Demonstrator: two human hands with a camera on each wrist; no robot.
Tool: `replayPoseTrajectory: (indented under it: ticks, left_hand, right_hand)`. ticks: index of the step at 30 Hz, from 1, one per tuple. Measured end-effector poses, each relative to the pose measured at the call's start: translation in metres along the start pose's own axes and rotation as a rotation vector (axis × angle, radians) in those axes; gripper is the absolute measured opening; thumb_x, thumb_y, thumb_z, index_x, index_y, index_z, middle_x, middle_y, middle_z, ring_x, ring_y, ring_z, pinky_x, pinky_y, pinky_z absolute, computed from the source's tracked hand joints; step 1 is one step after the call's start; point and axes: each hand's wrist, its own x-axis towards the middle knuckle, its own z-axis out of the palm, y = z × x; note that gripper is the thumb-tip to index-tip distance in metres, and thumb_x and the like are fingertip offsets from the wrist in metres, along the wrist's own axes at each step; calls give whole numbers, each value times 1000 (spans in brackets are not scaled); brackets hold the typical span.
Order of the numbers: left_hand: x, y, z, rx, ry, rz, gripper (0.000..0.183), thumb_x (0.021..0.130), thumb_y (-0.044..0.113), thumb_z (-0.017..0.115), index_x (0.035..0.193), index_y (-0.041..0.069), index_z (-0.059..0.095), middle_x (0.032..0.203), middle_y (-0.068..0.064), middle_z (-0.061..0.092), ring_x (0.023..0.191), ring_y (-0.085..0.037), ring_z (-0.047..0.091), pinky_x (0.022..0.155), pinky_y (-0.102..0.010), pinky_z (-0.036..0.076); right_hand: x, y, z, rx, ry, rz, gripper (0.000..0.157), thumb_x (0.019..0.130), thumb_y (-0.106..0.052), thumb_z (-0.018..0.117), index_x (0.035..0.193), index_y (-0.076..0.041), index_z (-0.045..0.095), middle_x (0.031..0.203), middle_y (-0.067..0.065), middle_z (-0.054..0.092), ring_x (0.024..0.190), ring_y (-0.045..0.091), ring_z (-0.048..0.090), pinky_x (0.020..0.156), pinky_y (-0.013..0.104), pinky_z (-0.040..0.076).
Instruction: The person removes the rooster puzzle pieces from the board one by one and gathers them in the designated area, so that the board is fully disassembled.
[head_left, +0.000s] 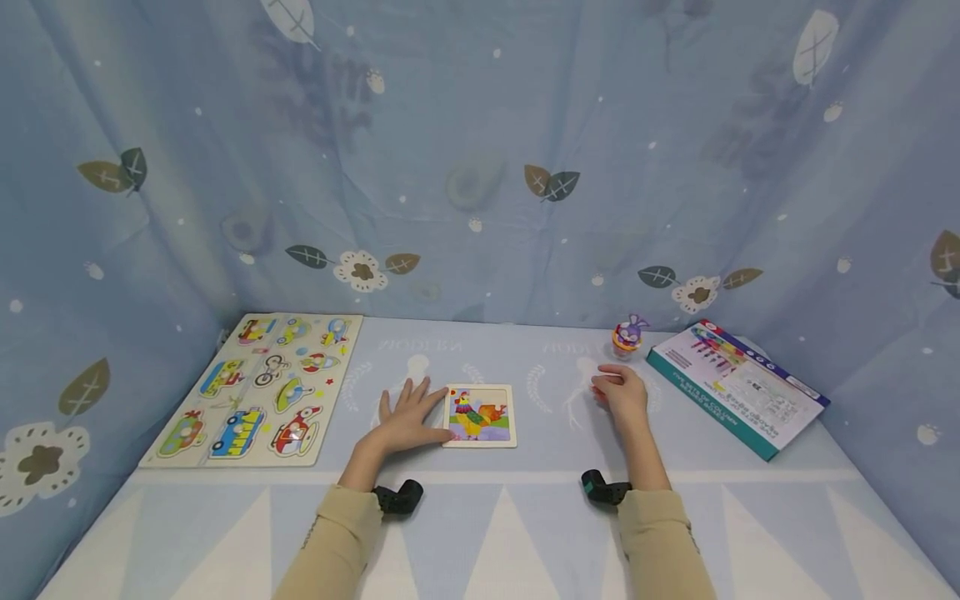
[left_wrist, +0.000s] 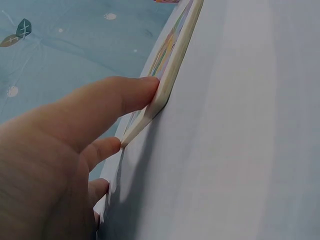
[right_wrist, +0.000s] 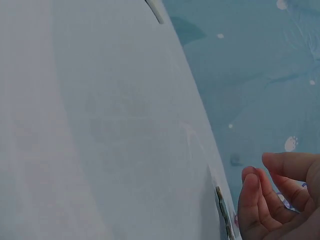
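Note:
Flat on the table lies a small square picture puzzle [head_left: 480,417] of a rooster in a pale wooden frame, with a bare patch at its upper right. The left hand [head_left: 408,421] has its fingers spread; its thumb [left_wrist: 142,90] touches the puzzle's near left corner and a finger reaches its far left corner. The right hand [head_left: 624,396] is over the table to the right, fingers loosely bent, with a gap between thumb and forefinger and nothing seen between them. Partly hidden under those fingers is a small red thing [head_left: 599,395]. In the right wrist view, a thin flat piece [right_wrist: 224,212] lies beside the hand.
A large vehicle puzzle board [head_left: 251,387] lies at the left. Behind the right hand stands a small purple rabbit figure [head_left: 628,335]. A flat boxed set [head_left: 738,387] with a teal side lies at the right. A blue patterned curtain [head_left: 472,150] hangs around the table.

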Motion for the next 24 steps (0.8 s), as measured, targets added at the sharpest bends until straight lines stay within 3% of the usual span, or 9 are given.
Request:
replayPoseTrajectory:
  ticks: [13,24]
  left_hand:
    - [2,-3,1,-4,-1,-9,80,77,48,66,143,16,36,153,-16,13,140,-40,-2,102,-63,-12]
    - [1,-3,3,-4,-1,-9,80,76,49,66,143,16,36,153,-16,13,140,-40,-2,102,-64,-12]
  right_hand:
    - [-8,-6,21,32,-71,-57,31,86,-3,60,115,8,55,82,4,59,63,2,58,59,15,51]
    - [-14,-12,36,2,-112,-50,30,87,-4,60,115,5,57,87,8,61,68,5,58,63,17,51]
